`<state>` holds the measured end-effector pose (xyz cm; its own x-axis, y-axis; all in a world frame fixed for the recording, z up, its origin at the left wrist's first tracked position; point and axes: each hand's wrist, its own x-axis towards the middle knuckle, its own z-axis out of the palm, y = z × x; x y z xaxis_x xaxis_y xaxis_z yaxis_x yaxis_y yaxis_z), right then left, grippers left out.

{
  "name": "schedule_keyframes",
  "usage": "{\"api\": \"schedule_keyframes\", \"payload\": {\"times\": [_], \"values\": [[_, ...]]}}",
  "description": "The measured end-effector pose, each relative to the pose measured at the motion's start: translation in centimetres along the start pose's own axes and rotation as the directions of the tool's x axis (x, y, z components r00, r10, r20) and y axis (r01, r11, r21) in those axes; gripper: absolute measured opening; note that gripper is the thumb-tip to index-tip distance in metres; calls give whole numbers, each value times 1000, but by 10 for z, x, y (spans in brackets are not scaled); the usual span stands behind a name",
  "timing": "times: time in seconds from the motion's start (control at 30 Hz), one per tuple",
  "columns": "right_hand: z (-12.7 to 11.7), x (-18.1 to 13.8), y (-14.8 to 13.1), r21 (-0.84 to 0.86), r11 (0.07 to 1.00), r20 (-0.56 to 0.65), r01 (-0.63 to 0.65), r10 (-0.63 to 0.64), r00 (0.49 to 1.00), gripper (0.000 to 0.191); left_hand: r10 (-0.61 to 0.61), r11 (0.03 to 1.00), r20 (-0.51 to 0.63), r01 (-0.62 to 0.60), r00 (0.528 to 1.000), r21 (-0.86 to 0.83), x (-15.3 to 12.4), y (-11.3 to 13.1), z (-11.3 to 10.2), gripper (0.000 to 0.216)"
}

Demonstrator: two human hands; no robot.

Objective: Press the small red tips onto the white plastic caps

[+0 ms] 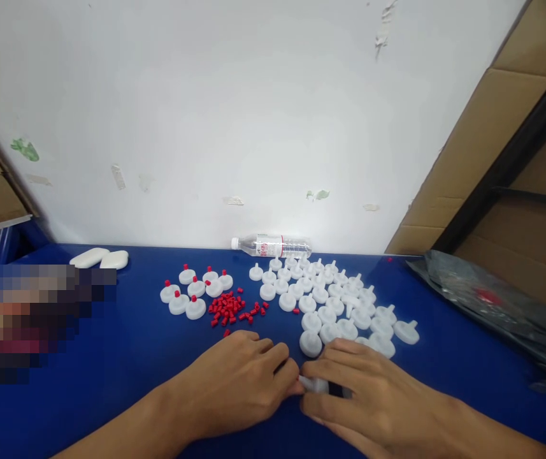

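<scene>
My right hand [366,389] is closed around a white nozzle lid [319,384], a round lid with a narrow spout, which lies on its side with the spout toward the left. At the spout's tip, my left hand [256,376] pinches a small red cap, almost wholly hidden by the fingertips. Beyond my left hand lies a loose pile of small red caps [227,307]. Several white lids with red caps on their spouts [196,308] stand left of the pile. A large group of white lids with bare spouts [320,294] spreads beyond my right hand.
A clear plastic bottle [273,245] lies on the blue table [143,363] against the white wall. Two white rounded objects [114,259] are at the back left, near a blurred patch. Grey plastic bags [487,299] and cardboard [473,140] line the right side.
</scene>
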<state>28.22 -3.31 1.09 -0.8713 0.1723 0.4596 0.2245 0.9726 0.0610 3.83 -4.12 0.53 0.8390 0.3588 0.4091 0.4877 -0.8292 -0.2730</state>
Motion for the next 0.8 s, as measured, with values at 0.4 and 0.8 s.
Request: {"api": "schedule_keyframes", "payload": {"times": [0.4, 0.8], "values": [[-3, -1, 3, 22, 1000, -133, -23, 25, 991, 31, -40, 999, -132, 39, 990, -7, 3, -3, -9, 30], [-6, -1, 0, 49, 999, -201, -18, 27, 979, 11, -49, 996, -191, 34, 980, -79, 3, 0, -7, 29]]}}
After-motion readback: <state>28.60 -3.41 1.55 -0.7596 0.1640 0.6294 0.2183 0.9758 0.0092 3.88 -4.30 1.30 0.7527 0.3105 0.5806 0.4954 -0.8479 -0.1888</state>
